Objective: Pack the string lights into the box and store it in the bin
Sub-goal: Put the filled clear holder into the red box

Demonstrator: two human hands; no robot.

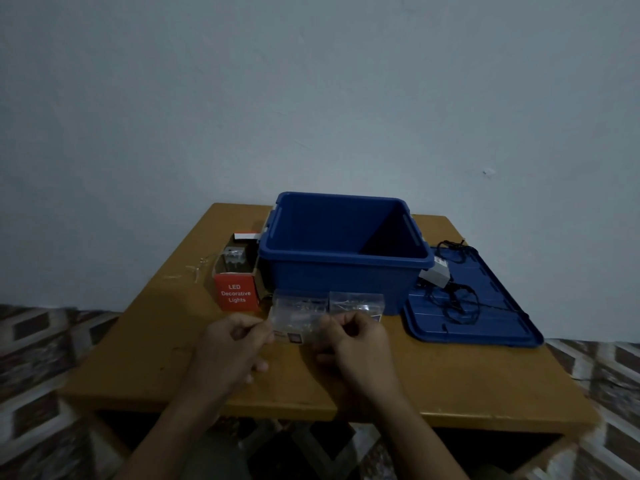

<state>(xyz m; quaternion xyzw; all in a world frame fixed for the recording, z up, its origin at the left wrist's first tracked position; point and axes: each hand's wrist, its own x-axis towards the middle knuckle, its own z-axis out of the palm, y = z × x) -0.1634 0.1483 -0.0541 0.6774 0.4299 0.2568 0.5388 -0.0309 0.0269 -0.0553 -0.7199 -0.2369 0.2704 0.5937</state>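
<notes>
1. Clear plastic pack (298, 313) of lights: pinched at either end by left hand (239, 344) and right hand (353, 341), fingers curled.
2. Red box (237, 292): open, just beyond left hand.
3. Blue bin (339, 282): open, directly beyond both hands.
4. Lid (502, 306): beyond and to the right of right hand, black cord (460, 299) on it.

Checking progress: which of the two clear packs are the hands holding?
The left clear pack, pinched between left hand and right hand; the right clear pack lies back by the blue bin.
</notes>
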